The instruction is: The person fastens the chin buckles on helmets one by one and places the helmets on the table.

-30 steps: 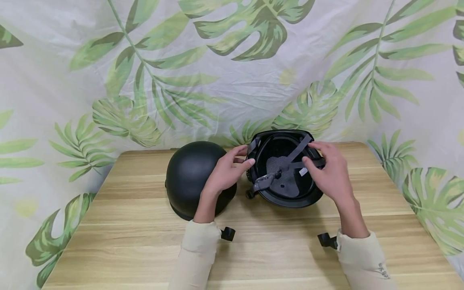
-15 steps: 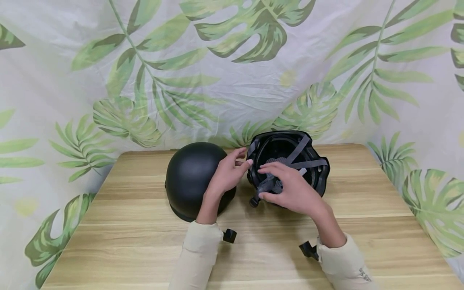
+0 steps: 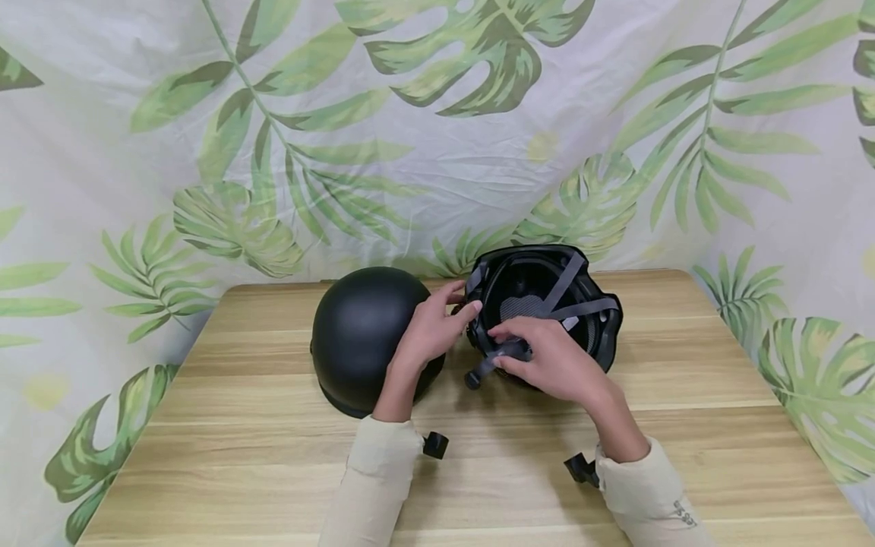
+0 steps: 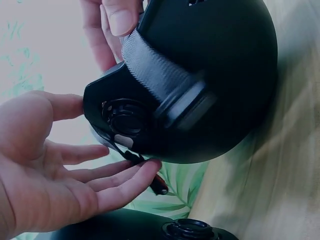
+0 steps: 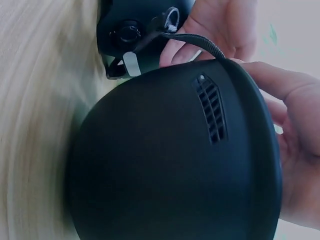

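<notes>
A black helmet [image 3: 611,346] lies on its crown with its padded inside facing up and toward me. Grey webbing straps cross its opening. My left hand [image 3: 432,327] holds its left edge; in the left wrist view the thumb meets the rim while the fingers [image 4: 132,182] curl by a thin black strap and a round side knob [image 4: 127,120]. My right hand [image 3: 557,365] reaches over the opening and pinches the grey chin strap [image 4: 155,67] between thumb and fingers. The strap's buckle end [image 3: 473,379] hangs outside the shell, blurred in the left wrist view.
A second black helmet [image 3: 365,334] rests dome up just left of the first, close beside my left forearm. Both stand on a wooden table [image 3: 260,456]. Behind the table's far edge hangs a leaf-print cloth [image 3: 478,175].
My right hand has left the helmet's right rim and crossed left to the chin strap, which it now pinches. The left hand stays at the left edge; the second helmet has not moved.
</notes>
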`<state>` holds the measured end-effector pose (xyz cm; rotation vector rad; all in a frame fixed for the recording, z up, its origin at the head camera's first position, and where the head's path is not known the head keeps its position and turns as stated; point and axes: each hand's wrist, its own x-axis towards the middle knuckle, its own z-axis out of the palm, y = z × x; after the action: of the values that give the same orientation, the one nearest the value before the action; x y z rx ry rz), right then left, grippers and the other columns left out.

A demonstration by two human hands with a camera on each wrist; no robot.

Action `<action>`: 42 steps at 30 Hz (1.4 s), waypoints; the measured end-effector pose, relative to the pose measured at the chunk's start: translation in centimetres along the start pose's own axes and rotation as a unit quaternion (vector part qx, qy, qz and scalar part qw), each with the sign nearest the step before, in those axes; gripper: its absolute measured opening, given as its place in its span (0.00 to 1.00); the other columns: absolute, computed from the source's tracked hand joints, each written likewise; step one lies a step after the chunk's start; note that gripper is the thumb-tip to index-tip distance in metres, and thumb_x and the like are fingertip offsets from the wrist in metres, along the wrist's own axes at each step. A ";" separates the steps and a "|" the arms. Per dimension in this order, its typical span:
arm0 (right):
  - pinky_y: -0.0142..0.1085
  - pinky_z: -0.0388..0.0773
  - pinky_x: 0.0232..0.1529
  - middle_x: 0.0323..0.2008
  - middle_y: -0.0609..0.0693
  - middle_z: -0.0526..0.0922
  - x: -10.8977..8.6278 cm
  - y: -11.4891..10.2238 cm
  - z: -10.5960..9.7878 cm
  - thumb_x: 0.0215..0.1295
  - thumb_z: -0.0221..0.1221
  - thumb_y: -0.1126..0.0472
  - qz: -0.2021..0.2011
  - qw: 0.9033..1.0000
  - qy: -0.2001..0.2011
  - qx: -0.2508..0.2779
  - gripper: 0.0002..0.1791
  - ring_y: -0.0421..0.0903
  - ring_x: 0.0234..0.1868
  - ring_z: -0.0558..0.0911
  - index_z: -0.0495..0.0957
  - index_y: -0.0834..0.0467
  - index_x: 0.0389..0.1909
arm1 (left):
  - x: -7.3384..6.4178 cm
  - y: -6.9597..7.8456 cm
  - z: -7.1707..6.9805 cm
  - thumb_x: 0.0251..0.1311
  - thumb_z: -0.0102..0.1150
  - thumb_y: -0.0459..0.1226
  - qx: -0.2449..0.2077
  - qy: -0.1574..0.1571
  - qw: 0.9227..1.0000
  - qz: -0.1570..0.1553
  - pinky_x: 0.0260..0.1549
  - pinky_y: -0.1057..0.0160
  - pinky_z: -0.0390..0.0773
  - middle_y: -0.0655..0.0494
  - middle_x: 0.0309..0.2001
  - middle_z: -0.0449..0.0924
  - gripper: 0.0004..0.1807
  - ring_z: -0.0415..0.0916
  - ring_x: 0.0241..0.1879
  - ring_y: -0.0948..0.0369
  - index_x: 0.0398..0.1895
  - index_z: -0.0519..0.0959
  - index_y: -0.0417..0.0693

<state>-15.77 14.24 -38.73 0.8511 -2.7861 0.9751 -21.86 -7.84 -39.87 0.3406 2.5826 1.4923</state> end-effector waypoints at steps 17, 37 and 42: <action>0.45 0.84 0.51 0.49 0.50 0.89 -0.4 1.3 -0.6 0.72 0.62 0.71 0.008 1.000 -0.005 0.016 0.17 0.45 0.48 0.86 0.85 0.59 0.58 | 0.2 0.0 0.8 0.67 0.72 0.35 -0.160 0.166 0.967 0.104 0.56 0.48 0.84 0.48 0.59 0.83 0.23 0.84 0.55 0.50 0.64 0.83 0.43; 0.41 0.84 0.49 0.44 0.37 0.88 -0.3 0.9 0.0 0.74 0.65 0.42 0.013 0.999 -0.034 0.039 0.19 0.35 0.46 0.85 0.87 0.49 0.56 | 0.3 0.3 0.9 0.61 0.76 0.36 -0.174 0.244 0.951 0.081 0.45 0.61 0.83 0.51 0.32 0.85 0.24 0.85 0.38 0.53 0.61 0.85 0.44; 0.42 0.83 0.50 0.45 0.39 0.88 -0.3 0.8 -0.1 0.68 0.71 0.43 0.015 0.999 -0.037 0.033 0.22 0.37 0.47 0.85 0.87 0.51 0.57 | 0.4 0.3 1.0 0.60 0.77 0.36 -0.174 0.253 0.948 0.086 0.40 0.66 0.80 0.53 0.32 0.82 0.19 0.79 0.34 0.58 0.55 0.88 0.43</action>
<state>-15.96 14.91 -39.18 0.8734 -2.8516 1.0686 -21.97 -6.76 -40.05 0.1547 2.6053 2.3191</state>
